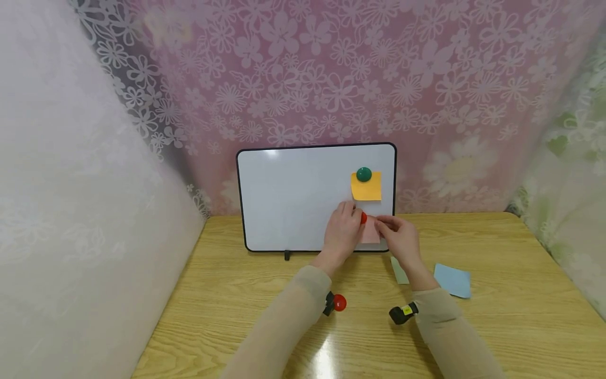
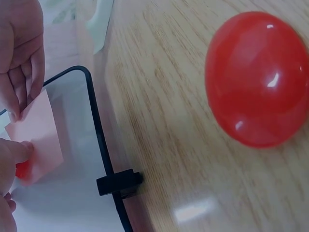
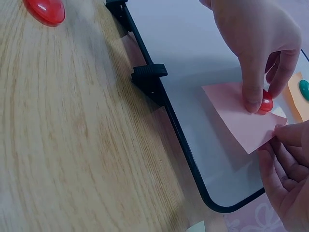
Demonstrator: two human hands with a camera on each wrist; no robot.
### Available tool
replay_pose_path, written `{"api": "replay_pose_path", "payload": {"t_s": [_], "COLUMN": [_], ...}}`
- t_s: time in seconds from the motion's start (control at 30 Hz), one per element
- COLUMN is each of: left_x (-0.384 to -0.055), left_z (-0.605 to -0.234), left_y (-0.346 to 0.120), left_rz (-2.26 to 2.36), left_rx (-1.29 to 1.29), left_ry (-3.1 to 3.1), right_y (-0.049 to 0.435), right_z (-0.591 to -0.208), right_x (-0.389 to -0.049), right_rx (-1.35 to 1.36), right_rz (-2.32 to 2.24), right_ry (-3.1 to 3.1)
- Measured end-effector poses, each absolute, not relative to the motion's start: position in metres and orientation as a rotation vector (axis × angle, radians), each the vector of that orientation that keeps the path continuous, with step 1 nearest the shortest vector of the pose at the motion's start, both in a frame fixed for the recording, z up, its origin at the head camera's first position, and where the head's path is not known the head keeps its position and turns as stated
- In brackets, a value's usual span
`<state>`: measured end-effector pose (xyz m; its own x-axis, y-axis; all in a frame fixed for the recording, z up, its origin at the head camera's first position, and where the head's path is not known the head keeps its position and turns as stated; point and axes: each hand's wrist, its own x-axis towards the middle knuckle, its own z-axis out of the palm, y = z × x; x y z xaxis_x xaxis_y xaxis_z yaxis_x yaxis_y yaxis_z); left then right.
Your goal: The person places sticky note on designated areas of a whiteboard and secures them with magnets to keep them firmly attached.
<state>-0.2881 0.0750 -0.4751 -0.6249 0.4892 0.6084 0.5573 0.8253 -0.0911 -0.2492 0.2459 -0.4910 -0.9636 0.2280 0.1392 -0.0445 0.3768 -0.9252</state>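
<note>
A pink sticky note (image 1: 371, 234) lies against the lower right of a framed whiteboard (image 1: 289, 200). My left hand (image 1: 342, 231) pinches a round red magnet (image 3: 267, 102) between thumb and fingers at the note's upper edge. At the note's right edge, my right hand (image 1: 401, 239) pinches the paper with thumb and fingertips. In the right wrist view, part of the note stands off the board. Directly above is an orange sticky note (image 1: 371, 192), with a green magnet (image 1: 364, 174) on its top edge.
Another red magnet (image 1: 340, 302) lies on the wooden table (image 1: 227, 310), near the left forearm. A pale green note (image 1: 399, 272) and a blue note (image 1: 453, 280) lie by the right forearm. Black feet (image 3: 149, 72) support the board's lower edge. Flowered curtain (image 1: 303, 79) hangs behind.
</note>
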Motion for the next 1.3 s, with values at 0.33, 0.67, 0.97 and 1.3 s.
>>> {"api": "replay_pose_path", "payload": {"t_s": [0.33,0.67,0.97,1.3], "left_x": [-0.287,-0.285,-0.277,-0.259], "left_z": [-0.479,-0.485,-0.487,-0.491], "left_y": [0.068,0.058,0.048,0.041], "left_rz": [-0.139,-0.243,-0.379,-0.446], "left_rx": [-0.767,-0.811,-0.839,-0.942], "left_ry": [-2.392,-2.371,-2.423,-2.449], "right_y": [0.25,0.26,0.263,0.259], "right_z": [-0.493,-0.502,-0.505,-0.506], "right_x": [-0.24,-0.231,-0.227,-0.219], "right_rx": [-0.138,-0.094,-0.034,0.009], "right_rz": [1.544,1.443,1.33,1.296], "right_ry": [-2.426,-2.46,-2.525,-2.615]}}
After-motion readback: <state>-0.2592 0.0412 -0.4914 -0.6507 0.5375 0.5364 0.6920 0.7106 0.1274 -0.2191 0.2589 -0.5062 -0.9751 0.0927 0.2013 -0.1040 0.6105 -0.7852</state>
